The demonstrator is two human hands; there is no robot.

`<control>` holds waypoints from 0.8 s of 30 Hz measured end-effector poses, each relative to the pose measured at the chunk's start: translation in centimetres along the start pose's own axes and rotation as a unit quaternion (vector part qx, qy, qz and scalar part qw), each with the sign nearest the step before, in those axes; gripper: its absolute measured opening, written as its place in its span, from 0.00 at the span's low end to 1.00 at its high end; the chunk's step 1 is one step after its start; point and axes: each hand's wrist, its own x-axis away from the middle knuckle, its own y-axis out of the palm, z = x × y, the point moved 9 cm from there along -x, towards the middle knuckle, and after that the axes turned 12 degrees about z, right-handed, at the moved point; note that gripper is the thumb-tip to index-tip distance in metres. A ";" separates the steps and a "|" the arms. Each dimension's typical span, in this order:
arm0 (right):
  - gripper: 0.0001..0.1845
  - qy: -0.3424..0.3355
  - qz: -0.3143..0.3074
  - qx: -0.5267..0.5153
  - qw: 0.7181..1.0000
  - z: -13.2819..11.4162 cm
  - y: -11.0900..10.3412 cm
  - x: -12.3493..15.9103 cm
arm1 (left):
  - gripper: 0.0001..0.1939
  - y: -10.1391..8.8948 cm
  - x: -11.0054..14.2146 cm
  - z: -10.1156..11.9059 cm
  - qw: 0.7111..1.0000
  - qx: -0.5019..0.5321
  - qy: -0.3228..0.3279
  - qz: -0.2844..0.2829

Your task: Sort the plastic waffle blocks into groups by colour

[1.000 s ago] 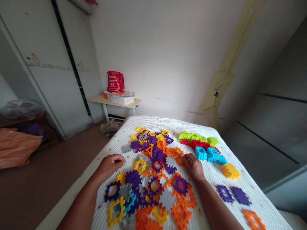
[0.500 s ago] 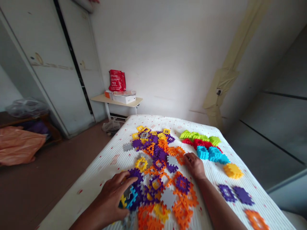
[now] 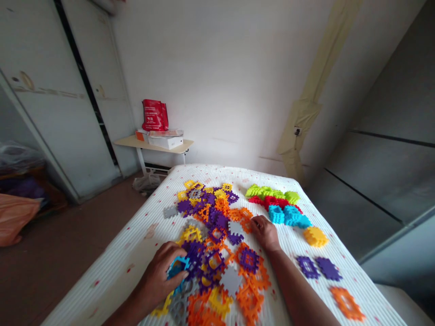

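My left hand (image 3: 163, 274) grips a light-blue interlocking building tile (image 3: 177, 262) between thumb and fingers at the left edge of a mixed pile. Purple tiles (image 3: 194, 253) lie just right of it, and a yellow tile (image 3: 163, 307) pokes out under the hand. My right hand (image 3: 265, 232) rests on the sheet with fingers curled closed, beside orange tiles (image 3: 246, 222) on the pile's right side; anything in those fingers is hidden. Grey tiles (image 3: 231, 280) lie flat among the pile.
To the right are sorted groups: green tiles (image 3: 268, 192), red tiles (image 3: 272, 201), blue stacks (image 3: 288, 214) and a yellow stack (image 3: 316, 236). Two purple tiles (image 3: 328, 268) and an orange tile (image 3: 346, 303) lie nearer. A small table (image 3: 125, 142) with a red bag (image 3: 154, 115) stands behind.
My left hand came down and right into the near-left part of the pile, and has taken hold of the blue tile. My right hand stays in place; the camera view shifted slightly.
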 end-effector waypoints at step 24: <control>0.18 0.016 0.020 -0.028 0.999 -0.7 -0.7 -0.3 | 0.11 3.5 -8.0 -0.9 0.976 0.103 -0.175 0.084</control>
